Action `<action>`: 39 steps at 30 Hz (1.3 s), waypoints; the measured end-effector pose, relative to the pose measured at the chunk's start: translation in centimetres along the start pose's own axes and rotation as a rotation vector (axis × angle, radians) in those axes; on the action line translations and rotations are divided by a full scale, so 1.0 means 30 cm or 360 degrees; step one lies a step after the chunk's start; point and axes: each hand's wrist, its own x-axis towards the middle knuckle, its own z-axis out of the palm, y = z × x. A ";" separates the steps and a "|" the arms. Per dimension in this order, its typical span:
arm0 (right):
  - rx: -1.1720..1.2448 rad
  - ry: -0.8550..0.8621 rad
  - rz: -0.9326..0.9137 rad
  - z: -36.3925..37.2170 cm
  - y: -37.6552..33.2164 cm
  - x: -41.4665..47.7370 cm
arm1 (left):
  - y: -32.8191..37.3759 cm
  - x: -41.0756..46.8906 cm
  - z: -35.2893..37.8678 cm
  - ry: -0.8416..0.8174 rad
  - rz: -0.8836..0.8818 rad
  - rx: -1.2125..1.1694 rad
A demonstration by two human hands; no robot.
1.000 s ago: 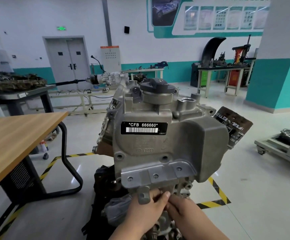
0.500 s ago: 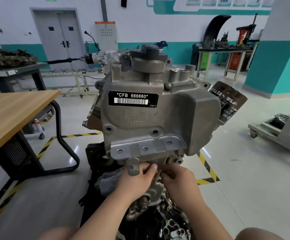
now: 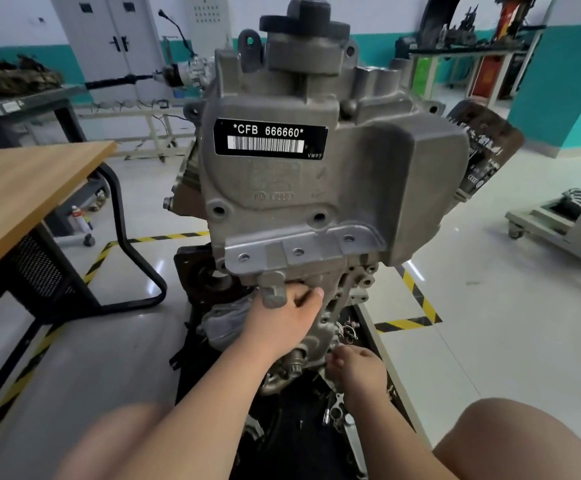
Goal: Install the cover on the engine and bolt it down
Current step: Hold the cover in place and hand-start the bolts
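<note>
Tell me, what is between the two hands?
In the head view, the engine's lower casting and a small toothed shaft end lie between the left hand, at the cover's bottom edge, and the right hand.

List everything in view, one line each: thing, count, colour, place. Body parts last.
engine: one, grey, centre, upright
label: one, black with white print, on engine
cap: one, dark, atop engine
table: one, wood top, left
door: one double, grey, back left
floor tape: several strips, yellow-black, around engine
cart: one, grey, right
bench: one, pale, back right
small parts: several, metallic, beside right hand
left hand: one, at engine's lower edge
right hand: one, lower, near small parts
knees: two, bottom corners
</note>
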 end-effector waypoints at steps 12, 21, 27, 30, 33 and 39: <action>0.0008 0.0204 0.0023 0.061 0.032 0.101 | -0.010 0.006 0.003 -0.0044 0.0019 -0.0045; -0.0026 0.0257 -0.0057 0.074 0.063 0.148 | -0.027 0.011 0.012 -0.0067 0.0056 -0.0068; -0.0075 0.0153 -0.0088 0.067 0.071 0.155 | -0.035 0.014 0.016 -0.0069 0.0074 -0.0077; -0.0077 0.0155 -0.0048 0.062 0.064 0.163 | -0.037 0.015 0.018 -0.0071 0.0075 -0.0088; 0.0052 0.0189 0.0058 0.062 0.064 0.164 | -0.037 0.015 0.018 -0.0073 0.0069 -0.0088; 0.0067 0.0229 0.0201 0.072 0.065 0.165 | -0.037 0.011 0.010 -0.0094 0.0094 -0.0097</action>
